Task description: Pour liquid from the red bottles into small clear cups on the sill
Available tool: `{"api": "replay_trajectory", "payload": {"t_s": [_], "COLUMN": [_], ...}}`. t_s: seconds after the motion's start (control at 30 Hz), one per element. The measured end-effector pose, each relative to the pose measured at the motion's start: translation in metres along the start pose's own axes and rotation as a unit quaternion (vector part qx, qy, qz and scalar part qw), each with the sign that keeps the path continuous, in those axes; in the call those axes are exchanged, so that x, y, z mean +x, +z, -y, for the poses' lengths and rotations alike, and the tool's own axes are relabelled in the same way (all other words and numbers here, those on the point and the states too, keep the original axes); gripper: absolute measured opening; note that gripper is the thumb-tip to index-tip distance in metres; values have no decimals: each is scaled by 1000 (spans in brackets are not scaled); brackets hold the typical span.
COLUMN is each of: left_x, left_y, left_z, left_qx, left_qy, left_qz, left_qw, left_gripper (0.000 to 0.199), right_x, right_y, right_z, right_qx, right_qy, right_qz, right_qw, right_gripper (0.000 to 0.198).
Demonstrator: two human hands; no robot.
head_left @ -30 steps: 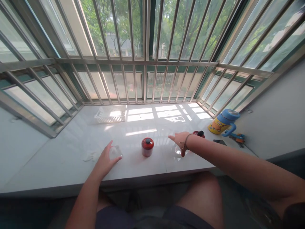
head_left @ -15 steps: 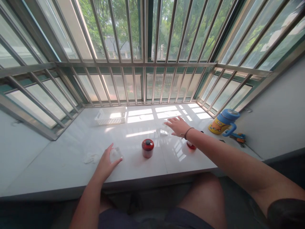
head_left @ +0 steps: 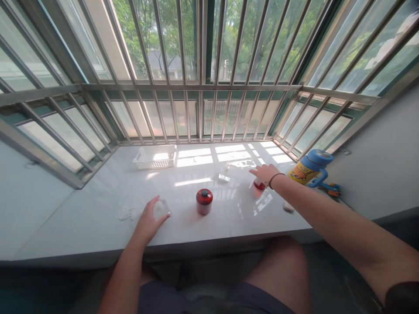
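Observation:
My left hand [head_left: 149,221] curves round a small clear container [head_left: 161,209] standing on the white ledge, thumb on its near side and fingers on its far side. Right of it stands a round red jar [head_left: 204,202] with a black knob on top. Over on the right, my right hand [head_left: 266,172] hovers with fingers stretched out, palm down and holding nothing visible. Directly beneath it is a second red container [head_left: 259,185], its top partly hidden by the hand. A small shiny clear packet or piece [head_left: 224,178] lies between the two red containers.
At the back left sits a white perforated basket [head_left: 155,164]. A blue and yellow jug [head_left: 305,169] stands at the right, with an orange and blue tool [head_left: 330,189] behind it. Crumpled clear film [head_left: 127,213] lies left; a small pale object [head_left: 288,207] lies beneath my right forearm. Metal bars [head_left: 199,87] line the window.
My right hand has moved right, away from the shiny clear piece, to above the second red container. My left hand stays around the clear container. The view has shifted slightly.

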State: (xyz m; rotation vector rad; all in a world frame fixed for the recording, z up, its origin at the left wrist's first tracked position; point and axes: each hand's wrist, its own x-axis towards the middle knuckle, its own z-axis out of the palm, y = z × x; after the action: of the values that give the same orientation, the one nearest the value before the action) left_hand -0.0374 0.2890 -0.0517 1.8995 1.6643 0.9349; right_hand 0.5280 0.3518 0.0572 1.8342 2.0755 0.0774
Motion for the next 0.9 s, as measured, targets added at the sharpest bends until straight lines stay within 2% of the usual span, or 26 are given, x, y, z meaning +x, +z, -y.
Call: {"api": "replay_trajectory", "payload": {"t_s": [0.07,0.1,0.23,0.27,0.37,0.5,0.53,0.6,0.67,0.7,0.77,0.83,0.9], "left_x": [-1,-1,-2,-1,1,3,4,4,6,6,7,7,7], "left_y": [2,4,13,15,23,30,31,30,30,30,33,37,43], "left_z": [-1,-1,-6,-8,-14,-20,-21,-22,-23,-24,-27,-32,-38], "left_qx": [-6,-10,-24,-27,-33,-37,-37,-39,-44,-51,-76,-106,-129], "left_qy": [8,14,37,43,60,67,68,69,69,68,60,42,16], "left_qz": [0,2,6,8,18,23,23,24,25,24,12,-13,-38], "left_qw": [1000,1000,999,999,997,997,997,997,996,996,995,993,991], "left_gripper": [79,77,71,69,66,65,65,65,67,67,63,53,45], "right_x": [-2,-4,-17,-21,-35,-43,-43,-40,-36,-35,-34,-36,-42], "right_y": [-12,-18,-36,-38,-36,-25,-23,-21,-21,-22,-23,-20,-13], "right_z": [6,11,53,69,122,186,198,219,235,241,252,257,258], "right_qx": [-7,-8,28,75,262,468,505,563,607,621,633,631,635], "right_qy": [-31,-45,-107,-137,-197,-168,-161,-152,-151,-153,-160,-153,-131], "right_qz": [-54,-75,-146,-180,-287,-368,-370,-341,-283,-256,-228,-236,-250], "right_qw": [998,996,983,971,900,785,763,737,727,724,722,723,719], "right_gripper": [73,67,14,14,21,33,33,38,59,62,48,32,29]}}
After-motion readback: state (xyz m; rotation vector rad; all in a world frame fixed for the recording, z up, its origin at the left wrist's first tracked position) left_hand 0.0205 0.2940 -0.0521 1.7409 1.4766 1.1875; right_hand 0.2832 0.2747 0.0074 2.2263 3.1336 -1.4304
